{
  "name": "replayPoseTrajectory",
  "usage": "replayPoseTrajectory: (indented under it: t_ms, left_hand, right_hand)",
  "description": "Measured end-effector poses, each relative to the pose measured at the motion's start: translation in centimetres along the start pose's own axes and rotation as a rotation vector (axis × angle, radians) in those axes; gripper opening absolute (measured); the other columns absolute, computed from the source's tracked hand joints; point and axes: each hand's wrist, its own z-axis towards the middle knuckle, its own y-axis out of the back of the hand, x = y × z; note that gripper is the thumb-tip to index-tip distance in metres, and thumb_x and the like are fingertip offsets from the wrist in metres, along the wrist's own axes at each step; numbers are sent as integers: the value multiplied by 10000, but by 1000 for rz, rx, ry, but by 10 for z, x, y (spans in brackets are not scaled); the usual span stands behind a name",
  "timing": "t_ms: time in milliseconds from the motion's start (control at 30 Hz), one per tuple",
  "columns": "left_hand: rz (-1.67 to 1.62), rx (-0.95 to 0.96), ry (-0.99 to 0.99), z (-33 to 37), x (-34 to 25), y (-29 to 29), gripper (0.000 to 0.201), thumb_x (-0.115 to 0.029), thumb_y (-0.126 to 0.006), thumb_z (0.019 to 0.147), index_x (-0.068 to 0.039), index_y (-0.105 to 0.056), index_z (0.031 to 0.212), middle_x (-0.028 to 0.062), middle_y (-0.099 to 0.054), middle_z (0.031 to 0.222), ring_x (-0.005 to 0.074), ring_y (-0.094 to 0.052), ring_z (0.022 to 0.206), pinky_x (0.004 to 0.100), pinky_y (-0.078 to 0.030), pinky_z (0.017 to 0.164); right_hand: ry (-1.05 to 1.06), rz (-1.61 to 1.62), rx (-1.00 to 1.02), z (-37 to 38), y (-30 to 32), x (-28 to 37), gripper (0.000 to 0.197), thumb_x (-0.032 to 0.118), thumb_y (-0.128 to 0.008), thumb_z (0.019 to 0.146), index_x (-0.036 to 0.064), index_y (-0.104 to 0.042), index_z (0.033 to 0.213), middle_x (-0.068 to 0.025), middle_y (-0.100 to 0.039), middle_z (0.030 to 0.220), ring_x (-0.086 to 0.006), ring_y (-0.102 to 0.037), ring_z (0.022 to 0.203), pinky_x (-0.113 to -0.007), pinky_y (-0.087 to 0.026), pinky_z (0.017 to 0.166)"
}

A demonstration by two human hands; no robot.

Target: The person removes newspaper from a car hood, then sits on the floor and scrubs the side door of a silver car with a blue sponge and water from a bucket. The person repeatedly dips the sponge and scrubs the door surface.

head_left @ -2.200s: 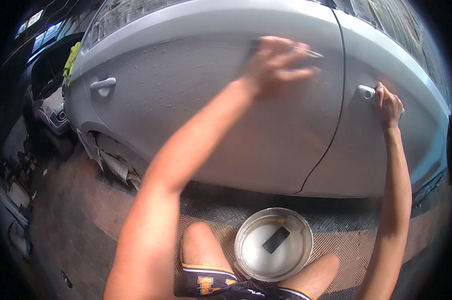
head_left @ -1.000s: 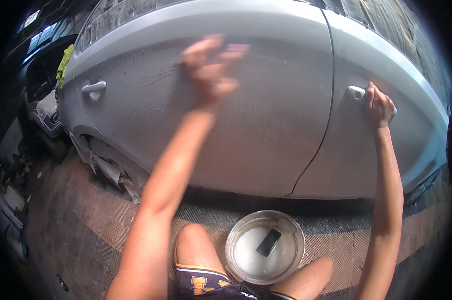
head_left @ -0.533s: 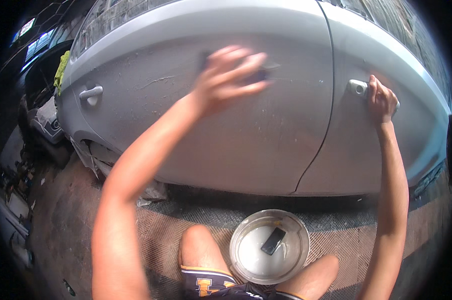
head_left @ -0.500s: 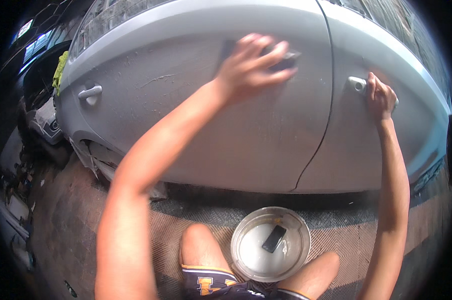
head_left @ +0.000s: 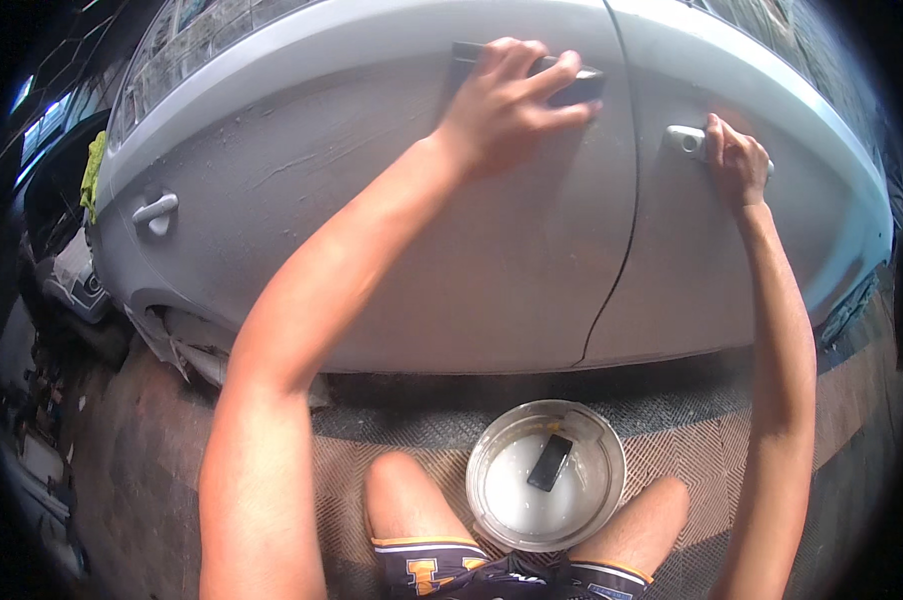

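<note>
Block (head_left: pixel 576 90), upper centre of frame, lies under left hand (head_left: pixel 505 105), long axis roughly left-to-right; grip clamped on it. Right hand (head_left: pixel 740 168), farther right, clasps door handle (head_left: pixel 684 140).

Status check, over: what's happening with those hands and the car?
Left hand holding dark pad at car door. Right hand gripping handle. Bucket below, apart from both hands.

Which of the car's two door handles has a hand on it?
The right door handle, with the right hand curled around it; the left door handle is untouched.
</note>
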Motion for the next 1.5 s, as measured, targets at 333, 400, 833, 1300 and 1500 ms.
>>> replayPoseTrajectory:
  t_ms: [333,400,833,1300,1500]
  left_hand:
    - [-42,16,12,-7,0,17,522,-119,-756,830,-336,-700,1302,70,-603,1447,292,-588,1245,479,-444,1044]
    - [-51,31,-9,23,-7,-12,486,-115,-736,839,-322,-696,1277,59,-571,1487,291,-567,1275,498,-445,1044]
    - [-84,43,-122,24,15,-2,496,-75,-717,819,-335,-702,1241,52,-578,1396,264,-568,1218,459,-420,1033]
    - [-89,-2,-17,-16,1,25,311,-165,-706,881,-313,-766,1148,59,-639,1394,287,-617,1148,477,-437,1005]
    - [-45,-58,52,20,-9,-9,455,-146,-824,777,-337,-778,1187,26,-655,1345,248,-609,1171,423,-432,971]
  right_hand:
    - [44,-5,-126,2,1,15,440,351,-457,1102,109,-770,909,-158,-703,660,-316,-725,595,-424,-574,570]
    - [-35,28,40,-1,5,10,474,368,-432,1106,99,-745,872,-178,-685,674,-359,-701,613,-467,-559,620]
    - [37,-11,-119,-1,0,13,472,357,-430,1107,147,-744,824,-124,-687,626,-306,-717,572,-421,-570,542]
    - [-3,57,-221,2,1,17,452,345,-479,1070,130,-697,738,-138,-663,582,-317,-695,536,-427,-557,525]
    - [-10,-30,-72,-1,-1,7,455,370,-483,1071,162,-712,738,-115,-671,589,-320,-694,536,-430,-556,520]
